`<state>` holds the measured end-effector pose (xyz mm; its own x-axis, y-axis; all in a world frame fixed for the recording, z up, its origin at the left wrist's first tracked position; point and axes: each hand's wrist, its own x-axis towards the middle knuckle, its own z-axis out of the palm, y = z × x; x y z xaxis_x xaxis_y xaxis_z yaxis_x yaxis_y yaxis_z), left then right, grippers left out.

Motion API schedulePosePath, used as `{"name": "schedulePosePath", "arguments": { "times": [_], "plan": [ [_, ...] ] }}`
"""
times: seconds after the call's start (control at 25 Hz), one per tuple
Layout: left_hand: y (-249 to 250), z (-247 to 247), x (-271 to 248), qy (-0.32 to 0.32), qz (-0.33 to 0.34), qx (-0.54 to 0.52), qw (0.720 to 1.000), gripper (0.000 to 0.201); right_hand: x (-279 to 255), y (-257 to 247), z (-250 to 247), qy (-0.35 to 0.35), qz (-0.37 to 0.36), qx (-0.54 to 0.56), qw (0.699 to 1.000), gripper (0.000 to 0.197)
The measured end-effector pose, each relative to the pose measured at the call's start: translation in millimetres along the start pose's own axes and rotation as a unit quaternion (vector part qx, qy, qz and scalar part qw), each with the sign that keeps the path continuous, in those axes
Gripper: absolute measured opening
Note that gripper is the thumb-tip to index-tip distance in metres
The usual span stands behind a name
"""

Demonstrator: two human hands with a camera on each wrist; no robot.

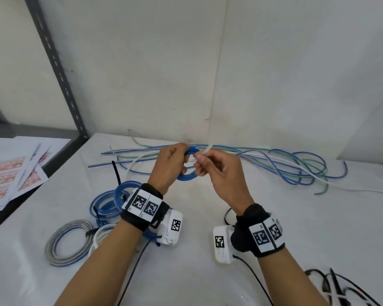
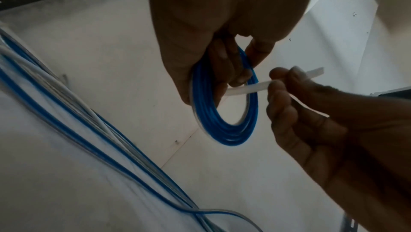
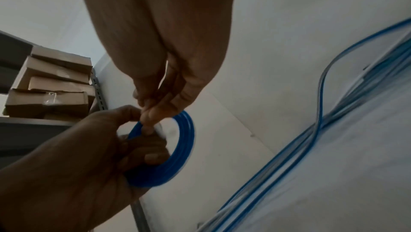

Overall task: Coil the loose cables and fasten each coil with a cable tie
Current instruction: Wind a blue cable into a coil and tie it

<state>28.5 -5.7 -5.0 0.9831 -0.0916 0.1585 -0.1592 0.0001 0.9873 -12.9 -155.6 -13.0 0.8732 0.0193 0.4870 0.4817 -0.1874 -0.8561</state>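
Blue cable, wound into a small coil (image 1: 187, 171), is being held up off the tabletop (image 1: 208, 272) by the left hand (image 1: 169, 165), whose fingers are curling through the ring so the turns cannot spring apart. Just beside that grip, the right hand (image 1: 217, 171) is pinching a pale cable tie (image 1: 205, 151) between thumb and fingertips, feeding it at the coil's upper side; raising the coil is probably giving the strap room to pass round it. Behind both grips the loose cables (image 1: 274, 164) are lying uncoiled, while nearer the body than the left grip the finished coils (image 1: 106, 206) are resting, some with black ties on them, so the task looks partly done. Printed sheets (image 1: 13, 173) are sitting well to the left

From the left wrist, the left hand (image 2: 211, 51) is clamping the blue coil (image 2: 224, 121) with fingers inside the ring, and the translucent tie (image 2: 244, 89) is crossing the opening toward the right hand (image 2: 311, 112), which is pinching the strap near its free end. Whether its tip is already in the tie's head I cannot tell

From the right wrist, the right hand (image 3: 169, 84) is closing its fingertips just above the blue coil (image 3: 177, 156), the tie itself being too blurred to make out, and the left hand (image 3: 100, 156) is gripping the ring from below to steady it. Cardboard boxes (image 3: 51, 86) are standing on a shelf beyond the left grip
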Motion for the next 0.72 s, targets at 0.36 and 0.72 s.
{"name": "schedulePosePath", "arguments": {
  "times": [0.36,0.72],
  "plan": [
    [1,-7,1,-0.022,0.014,-0.027,0.999,0.025,-11,-1,11,0.036,-0.107,-0.096,0.989,0.012],
    [22,-6,-12,-0.043,0.186,0.021,0.981,0.021,-10,-34,9,-0.04,0.134,0.187,0.972,0.041]
  ]
}}
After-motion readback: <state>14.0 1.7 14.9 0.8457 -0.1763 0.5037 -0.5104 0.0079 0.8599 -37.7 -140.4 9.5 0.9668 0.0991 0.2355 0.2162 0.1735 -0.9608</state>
